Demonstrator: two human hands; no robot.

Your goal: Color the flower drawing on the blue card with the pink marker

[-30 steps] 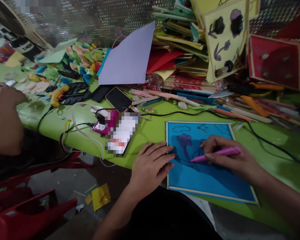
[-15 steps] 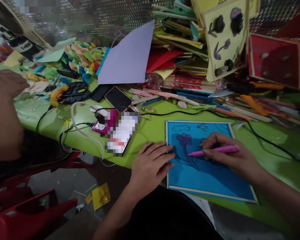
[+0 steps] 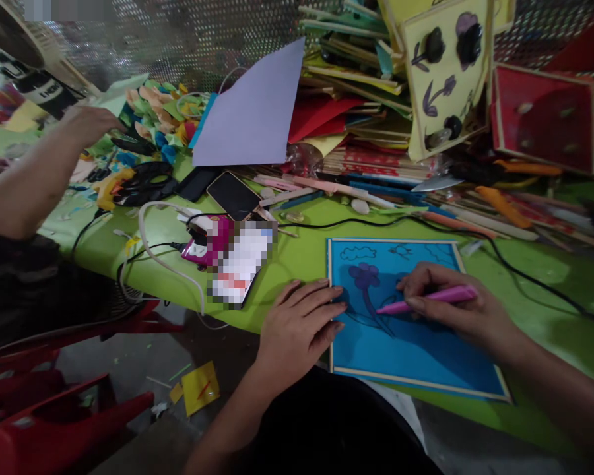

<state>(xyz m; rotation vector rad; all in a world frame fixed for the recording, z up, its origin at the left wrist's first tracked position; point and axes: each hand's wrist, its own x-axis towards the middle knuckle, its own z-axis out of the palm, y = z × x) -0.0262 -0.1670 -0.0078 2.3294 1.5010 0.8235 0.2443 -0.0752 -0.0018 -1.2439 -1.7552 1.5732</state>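
My right hand (image 3: 440, 307) is closed around a pink marker pen (image 3: 445, 297), its tip touching the stem of a purple flower (image 3: 365, 276) on a blue sheet (image 3: 426, 356). Thin wooden strips edge the sheet, and black outlines of clouds, a bird and leaves show along its top and near the stem. Part of the drawing is hidden beneath my right hand. Flat on the sheet's left edge rests my left hand (image 3: 304, 320), fingers spread, holding nothing.
Phones (image 3: 233, 196), a magenta device (image 3: 208, 241) and cables lie to the left. Behind are a purple sheet (image 3: 252, 112), scissors (image 3: 148, 181), wooden sticks, a knife (image 3: 438, 185) and framed pictures (image 3: 445, 86). At far left a co-worker's hand (image 3: 92, 124) reaches over paper scraps.
The pen tip has moved slightly right and down along the flower's stem. My left hand stays put. The co-worker's arm has reached farther right over the scraps.
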